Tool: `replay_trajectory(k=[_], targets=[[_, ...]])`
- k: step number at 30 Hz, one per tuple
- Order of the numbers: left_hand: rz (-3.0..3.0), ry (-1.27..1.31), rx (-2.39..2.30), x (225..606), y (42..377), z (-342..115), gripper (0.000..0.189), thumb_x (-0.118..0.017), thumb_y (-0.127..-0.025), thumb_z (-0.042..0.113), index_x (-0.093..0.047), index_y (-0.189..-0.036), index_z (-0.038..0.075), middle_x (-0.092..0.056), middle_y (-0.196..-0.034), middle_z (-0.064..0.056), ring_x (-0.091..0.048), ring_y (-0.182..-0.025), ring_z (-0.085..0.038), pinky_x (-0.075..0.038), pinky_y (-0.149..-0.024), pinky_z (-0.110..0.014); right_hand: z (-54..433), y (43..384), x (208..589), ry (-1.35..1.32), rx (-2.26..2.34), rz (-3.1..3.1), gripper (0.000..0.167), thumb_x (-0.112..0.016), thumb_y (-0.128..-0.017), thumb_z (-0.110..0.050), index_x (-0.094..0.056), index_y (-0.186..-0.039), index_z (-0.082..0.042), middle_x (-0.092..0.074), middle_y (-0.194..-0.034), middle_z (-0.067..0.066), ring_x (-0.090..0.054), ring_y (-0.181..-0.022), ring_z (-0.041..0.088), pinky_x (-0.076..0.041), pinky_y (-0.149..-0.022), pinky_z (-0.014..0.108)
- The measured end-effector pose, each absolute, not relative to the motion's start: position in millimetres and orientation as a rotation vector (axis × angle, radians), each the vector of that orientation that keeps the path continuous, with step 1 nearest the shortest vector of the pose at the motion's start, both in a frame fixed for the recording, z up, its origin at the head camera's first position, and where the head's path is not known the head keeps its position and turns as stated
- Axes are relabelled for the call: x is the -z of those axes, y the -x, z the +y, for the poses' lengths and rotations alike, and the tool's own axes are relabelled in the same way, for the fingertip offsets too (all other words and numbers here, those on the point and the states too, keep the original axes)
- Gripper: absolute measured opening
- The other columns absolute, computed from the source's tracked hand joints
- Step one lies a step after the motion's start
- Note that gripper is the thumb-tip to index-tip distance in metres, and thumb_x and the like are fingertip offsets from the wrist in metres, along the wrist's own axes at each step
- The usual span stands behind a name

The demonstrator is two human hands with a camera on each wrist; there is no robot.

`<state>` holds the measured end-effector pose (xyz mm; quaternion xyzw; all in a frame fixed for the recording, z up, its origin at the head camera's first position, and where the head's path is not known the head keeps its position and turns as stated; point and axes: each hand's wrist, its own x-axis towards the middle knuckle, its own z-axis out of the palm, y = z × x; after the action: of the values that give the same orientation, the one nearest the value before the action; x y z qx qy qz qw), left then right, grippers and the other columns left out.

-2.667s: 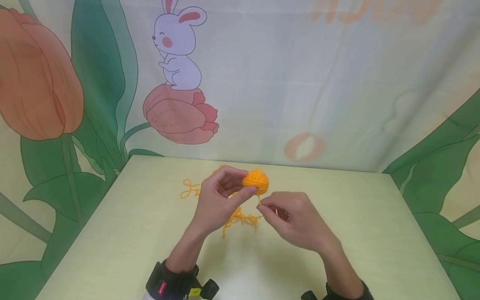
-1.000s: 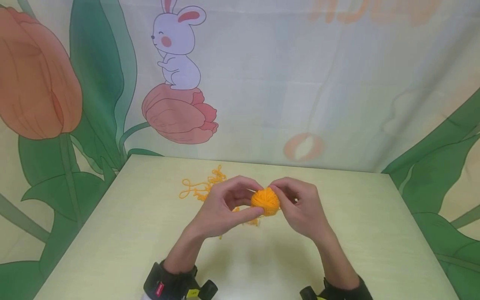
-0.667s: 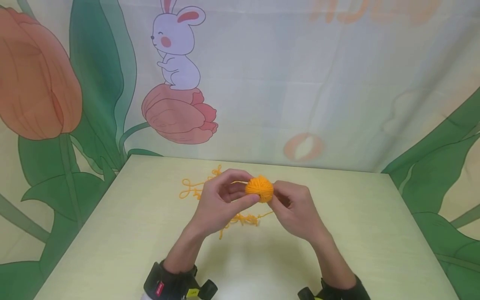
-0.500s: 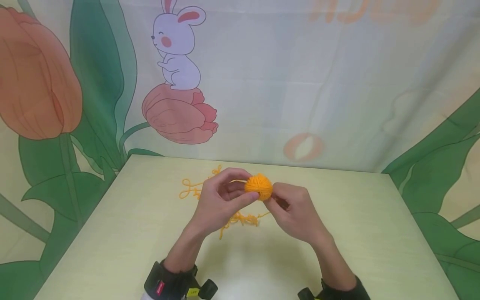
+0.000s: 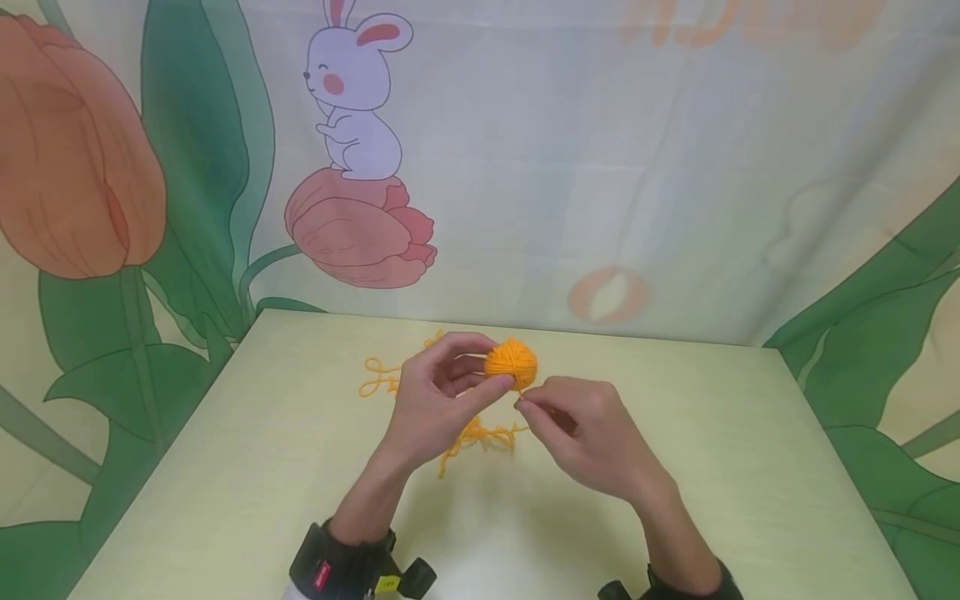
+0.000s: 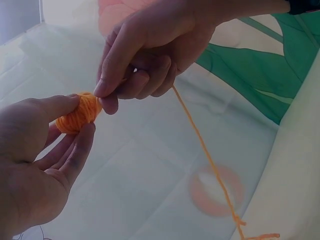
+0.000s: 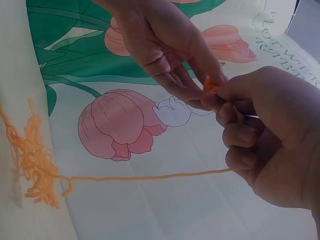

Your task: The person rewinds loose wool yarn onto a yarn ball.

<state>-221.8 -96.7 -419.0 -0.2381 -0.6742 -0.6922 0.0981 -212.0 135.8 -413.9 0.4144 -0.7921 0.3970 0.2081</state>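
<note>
An orange ball of yarn [image 5: 512, 363] is held above the table between the thumb and fingers of my left hand [image 5: 438, 400]. Just right of and below it, my right hand [image 5: 596, 433] pinches the yarn strand close to the ball, its other fingers curled. In the left wrist view the strand [image 6: 204, 145] runs from under the curled right fingers down to the table. A loose tangle of the same yarn [image 7: 37, 167] lies on the table; in the head view my left hand hides part of it.
The pale yellow table [image 5: 247, 483] ends at a hanging cloth [image 5: 510, 208] printed with a rabbit and tulips. Loops of loose yarn [image 5: 377, 377] lie left of my left hand. Each wrist wears a black strap [image 5: 341, 558].
Over the last second the right hand has gone from the ball's upper right, behind it, to below right. The left hand has raised the ball slightly and shifted it left.
</note>
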Motion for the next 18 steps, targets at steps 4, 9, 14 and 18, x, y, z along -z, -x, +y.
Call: replay_trajectory(k=[4, 9, 14, 18], targets=[[-1.992, 0.704, 2.016, 420, 223, -96, 0.039, -0.087, -0.096, -0.001, -0.073, -0.132, 0.005, -0.077, -0.127, -0.016, -0.083, -0.107, -0.019, -0.072, -0.096, -0.032, 137, 207, 410, -1.184, -1.117, -2.165, 0.021, -0.077, -0.099, 0.005, -0.082, -0.098, -0.015, -0.061, -0.072, -0.008, -0.047, -0.065, -0.002, -0.043, -0.057, 0.011], [-2.005, 0.712, 1.989, 422, 224, -95, 0.039, -0.087, -0.096, -0.001, -0.074, -0.132, 0.006, -0.078, -0.127, -0.014, -0.083, -0.107, -0.021, -0.072, -0.097, -0.033, 139, 201, 404, -1.195, -1.150, -2.138, 0.022, -0.078, -0.098, 0.006, -0.083, -0.098, -0.015, -0.063, -0.073, -0.009, -0.048, -0.065, -0.002, -0.044, -0.058, 0.011], [-2.039, 0.723, 1.925, 424, 225, -94, 0.039, -0.089, -0.095, 0.001, -0.076, -0.132, 0.009, -0.080, -0.126, -0.011, -0.083, -0.109, -0.025, -0.071, -0.097, -0.032, 142, 196, 397, -1.180, -1.215, -2.125, 0.022, -0.079, -0.097, 0.007, -0.083, -0.099, -0.015, -0.065, -0.074, -0.008, -0.050, -0.064, 0.000, -0.047, -0.058, 0.012], [-2.068, 0.746, 1.859, 425, 226, -94, 0.041, -0.089, -0.095, 0.002, -0.077, -0.133, 0.009, -0.082, -0.126, -0.010, -0.083, -0.109, -0.024, -0.071, -0.097, -0.030, 144, 193, 393, -1.153, -1.268, -2.101, 0.024, -0.079, -0.096, 0.010, -0.082, -0.098, -0.013, -0.064, -0.074, -0.007, -0.050, -0.063, 0.001, -0.046, -0.056, 0.012]])
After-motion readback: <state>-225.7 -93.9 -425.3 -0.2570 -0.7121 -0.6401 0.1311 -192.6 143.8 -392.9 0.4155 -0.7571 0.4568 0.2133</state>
